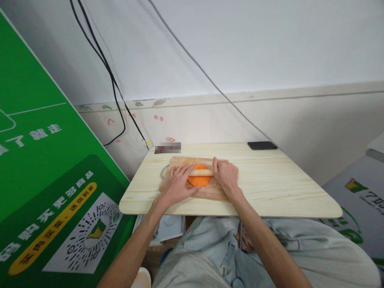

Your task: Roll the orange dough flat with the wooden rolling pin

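Observation:
A wooden rolling pin (201,173) lies crosswise over a flat orange round (200,181) that looks like dough. Under both is a wooden cutting board (214,193) with a metal ring handle (163,172) at its left. My left hand (180,182) lies over the pin's left end, fingers on the far side and thumb stretched along the round's near edge. That end of the pin is hidden beneath it. Closed in a fist, my right hand (226,174) grips the pin's right end.
The pale wooden table (279,184) stands against the wall. A black phone (262,145) rests at its back right, and a blurred-out item (168,148) at the back left. Cables (111,76) hang down the wall. A green printed panel (36,160) stands at left.

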Demonstrator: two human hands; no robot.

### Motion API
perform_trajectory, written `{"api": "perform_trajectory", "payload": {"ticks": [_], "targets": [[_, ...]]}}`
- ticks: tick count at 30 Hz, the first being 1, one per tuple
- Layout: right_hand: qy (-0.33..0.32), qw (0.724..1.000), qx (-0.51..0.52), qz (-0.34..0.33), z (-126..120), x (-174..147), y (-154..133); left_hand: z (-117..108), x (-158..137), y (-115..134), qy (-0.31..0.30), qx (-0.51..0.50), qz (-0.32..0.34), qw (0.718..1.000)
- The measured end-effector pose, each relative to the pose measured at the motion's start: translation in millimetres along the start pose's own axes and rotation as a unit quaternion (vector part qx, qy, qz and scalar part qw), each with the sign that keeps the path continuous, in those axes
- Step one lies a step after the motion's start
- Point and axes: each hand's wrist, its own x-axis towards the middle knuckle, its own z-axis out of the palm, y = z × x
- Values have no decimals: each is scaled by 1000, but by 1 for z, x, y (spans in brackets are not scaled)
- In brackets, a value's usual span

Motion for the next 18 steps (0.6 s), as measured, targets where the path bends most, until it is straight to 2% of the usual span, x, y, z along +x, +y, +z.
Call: {"api": "perform_trajectory", "payload": {"ticks": [4, 8, 12, 18], "targets": [[39, 998, 8, 38, 1, 0, 3, -8, 0, -7, 35, -3, 32, 999], [55, 997, 13, 46, 3, -1, 5, -10, 7, -7, 40, 27, 20, 999], [55, 997, 12, 49, 3, -1, 5, -13, 24, -5, -14, 59, 43, 997], [56, 997, 11, 52, 3, 0, 6, -24, 56, -7, -122, 30, 96, 987]]}}
